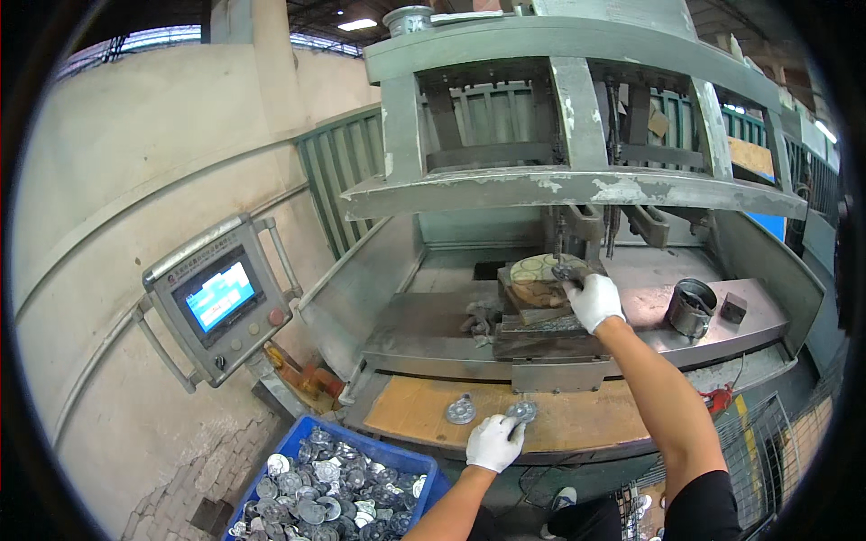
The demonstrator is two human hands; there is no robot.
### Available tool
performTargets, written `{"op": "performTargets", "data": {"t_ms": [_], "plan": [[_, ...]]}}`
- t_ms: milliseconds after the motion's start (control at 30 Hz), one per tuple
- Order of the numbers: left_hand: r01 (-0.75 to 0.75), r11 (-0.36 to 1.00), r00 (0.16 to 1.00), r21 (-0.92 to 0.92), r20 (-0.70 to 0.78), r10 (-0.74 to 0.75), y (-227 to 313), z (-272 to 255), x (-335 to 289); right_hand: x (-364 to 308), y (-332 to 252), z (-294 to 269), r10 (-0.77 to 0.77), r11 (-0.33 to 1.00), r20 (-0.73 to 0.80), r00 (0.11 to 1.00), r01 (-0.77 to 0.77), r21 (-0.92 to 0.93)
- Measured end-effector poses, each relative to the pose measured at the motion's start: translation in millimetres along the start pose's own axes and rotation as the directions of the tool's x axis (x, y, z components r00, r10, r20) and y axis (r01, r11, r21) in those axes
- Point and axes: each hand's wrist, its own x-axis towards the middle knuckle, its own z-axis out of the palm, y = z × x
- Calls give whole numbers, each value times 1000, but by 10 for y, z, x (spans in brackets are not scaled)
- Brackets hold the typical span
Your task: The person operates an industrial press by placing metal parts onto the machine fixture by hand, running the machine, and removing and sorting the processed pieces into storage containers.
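My left hand (pixel 496 442), in a white glove, is at the front edge of a wooden board, its fingers closed on a round metal casting (pixel 522 412). A second round metal casting (pixel 460 410) lies on the board to its left. My right hand (pixel 594 303), also gloved, reaches into the machine with its fingers closed at a small grey metal casting (pixel 565 271), partly hidden by the glove. That piece is at the right side of a round fixture (pixel 541 270) on a raised block, beneath a vertical drill spindle (pixel 558 236).
A blue bin (pixel 428 462) heaped with metal castings stands at lower left. A control panel (pixel 217 300) is on the left. On the machine bed sit a metal mug (pixel 691 311), a dark block (pixel 733 308) and a crumpled rag (pixel 483 320). The machine's green frame (pixel 577 185) spans overhead.
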Motion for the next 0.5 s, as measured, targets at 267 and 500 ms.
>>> {"op": "performTargets", "data": {"t_ms": [267,500], "plan": [[8,1000,1000,7,26,-8,42,-22,11,-1628,609,-1321,-172,932,-170,970,216,290],[8,1000,999,-29,45,-6,79,28,12,-4135,2518,-1311,397,908,-30,917,-387,162]]}}
